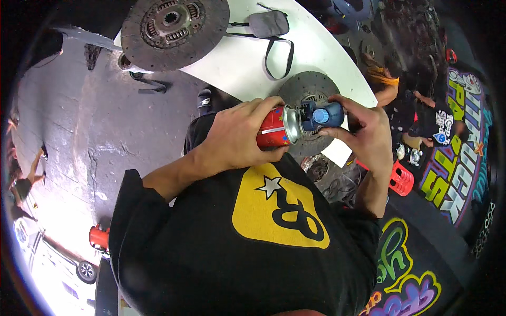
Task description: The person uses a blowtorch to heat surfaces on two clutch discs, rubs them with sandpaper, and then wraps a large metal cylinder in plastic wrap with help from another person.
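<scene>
My left hand (232, 131) is wrapped round a red metal can (271, 131) with a bare silver top, lying sideways in front of my chest. At the can's top end is a dark blue fitting (332, 111) with a light blue ribbed knob. My right hand (369, 131) pinches this fitting between thumb and finger at its far end. The two pieces are in line; whether they are fastened together I cannot tell. Just beyond them a dark clutch disc (303, 84) lies on the white table (327, 58), partly hidden by my hands and the fitting.
A larger clutch disc (203, 39) overhangs the table's left edge. A grey pouch (269, 23) with a black strap lies on the tabletop. To the right are another person (437, 124) and a red plastic crate (401, 179). Greasy parts (316, 168) sit beside my right forearm.
</scene>
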Available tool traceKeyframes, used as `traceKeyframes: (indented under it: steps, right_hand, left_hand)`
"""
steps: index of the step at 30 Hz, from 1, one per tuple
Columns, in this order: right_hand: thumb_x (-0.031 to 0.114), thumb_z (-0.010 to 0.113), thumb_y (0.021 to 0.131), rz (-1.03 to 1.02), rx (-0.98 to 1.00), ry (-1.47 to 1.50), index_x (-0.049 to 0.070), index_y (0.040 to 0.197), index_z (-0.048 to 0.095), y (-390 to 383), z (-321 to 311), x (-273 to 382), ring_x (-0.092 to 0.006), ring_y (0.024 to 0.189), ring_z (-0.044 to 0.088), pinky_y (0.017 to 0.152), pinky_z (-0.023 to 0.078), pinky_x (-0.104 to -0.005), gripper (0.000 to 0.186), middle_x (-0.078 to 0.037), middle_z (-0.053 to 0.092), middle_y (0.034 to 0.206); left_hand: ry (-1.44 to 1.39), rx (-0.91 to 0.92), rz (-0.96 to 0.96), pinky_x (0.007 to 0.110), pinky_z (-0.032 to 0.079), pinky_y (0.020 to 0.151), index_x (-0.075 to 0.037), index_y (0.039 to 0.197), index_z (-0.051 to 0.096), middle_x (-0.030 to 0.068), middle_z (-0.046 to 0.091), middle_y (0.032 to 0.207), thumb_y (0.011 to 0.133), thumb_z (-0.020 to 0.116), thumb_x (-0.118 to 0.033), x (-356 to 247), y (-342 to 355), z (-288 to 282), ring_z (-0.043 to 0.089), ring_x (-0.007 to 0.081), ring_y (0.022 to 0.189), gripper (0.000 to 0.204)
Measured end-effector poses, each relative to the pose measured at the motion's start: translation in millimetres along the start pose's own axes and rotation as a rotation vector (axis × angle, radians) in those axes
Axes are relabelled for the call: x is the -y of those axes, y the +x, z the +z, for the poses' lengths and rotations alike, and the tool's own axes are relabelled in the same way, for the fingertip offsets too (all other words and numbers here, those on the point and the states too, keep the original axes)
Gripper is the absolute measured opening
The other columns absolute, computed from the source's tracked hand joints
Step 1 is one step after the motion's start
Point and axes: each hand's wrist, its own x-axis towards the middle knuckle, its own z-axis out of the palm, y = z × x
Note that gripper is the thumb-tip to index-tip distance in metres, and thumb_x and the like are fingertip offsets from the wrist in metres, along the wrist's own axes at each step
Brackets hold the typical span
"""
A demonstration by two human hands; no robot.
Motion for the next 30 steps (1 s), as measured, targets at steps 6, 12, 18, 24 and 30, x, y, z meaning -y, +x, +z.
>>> traceKeyframes:
  steps: [6, 12, 18, 24, 30]
  right_hand:
    - [0.03, 0.095, 0.064, -0.325, -0.084, 0.007, -0.001, 0.105, 0.074, 2, 0, -20, -0.0309, 0.087, 0.072, 0.073, 0.054, -0.0372, 0.056, -0.016, 0.072, 0.1]
    - [0.025, 0.096, 0.066, -0.2, -0.022, 0.192, -0.004, 0.108, 0.073, -12, -7, -27, -0.0185, 0.074, 0.07, 0.068, 0.052, -0.0299, 0.056, -0.014, 0.073, 0.086]
    - [0.026, 0.098, 0.063, -0.222, -0.078, 0.204, -0.003, 0.107, 0.073, -25, 6, -18, -0.0163, 0.074, 0.069, 0.067, 0.053, -0.0282, 0.058, -0.012, 0.075, 0.09]
    - [0.026, 0.098, 0.064, -0.233, -0.062, 0.172, -0.004, 0.105, 0.073, -33, 7, -25, -0.022, 0.079, 0.073, 0.071, 0.055, -0.031, 0.057, -0.015, 0.075, 0.092]
    - [0.025, 0.098, 0.061, -0.263, -0.052, 0.249, -0.004, 0.107, 0.073, -32, 13, -33, -0.0252, 0.087, 0.075, 0.078, 0.056, -0.0329, 0.06, -0.015, 0.076, 0.096]
  left_hand:
    - [0.031, 0.028, 0.048, 0.044, 0.057, 0.086, -0.012, 0.139, 0.058, 0.0157, 0.07, 0.11, 0.068, 0.092, -0.038, -8, -1, 0, 0.07, 0.0354, 0.098, 0.083]
    - [0.006, 0.027, 0.091, 0.042, 0.058, 0.085, -0.012, 0.139, 0.059, 0.0149, 0.071, 0.113, 0.068, 0.092, -0.037, -7, 1, 4, 0.071, 0.0334, 0.098, 0.082]
    - [-0.045, 0.055, 0.054, 0.043, 0.058, 0.086, -0.011, 0.14, 0.057, 0.0156, 0.07, 0.119, 0.067, 0.092, -0.033, -10, -4, 7, 0.071, 0.0347, 0.1, 0.084]
    - [0.005, 0.052, 0.066, 0.041, 0.058, 0.086, -0.01, 0.141, 0.056, 0.015, 0.07, 0.119, 0.067, 0.093, -0.033, -17, -9, 13, 0.072, 0.0337, 0.101, 0.085]
    - [-0.027, 0.075, 0.071, 0.042, 0.059, 0.087, -0.009, 0.14, 0.057, 0.017, 0.07, 0.119, 0.068, 0.093, -0.035, -18, -6, 11, 0.072, 0.0345, 0.101, 0.084]
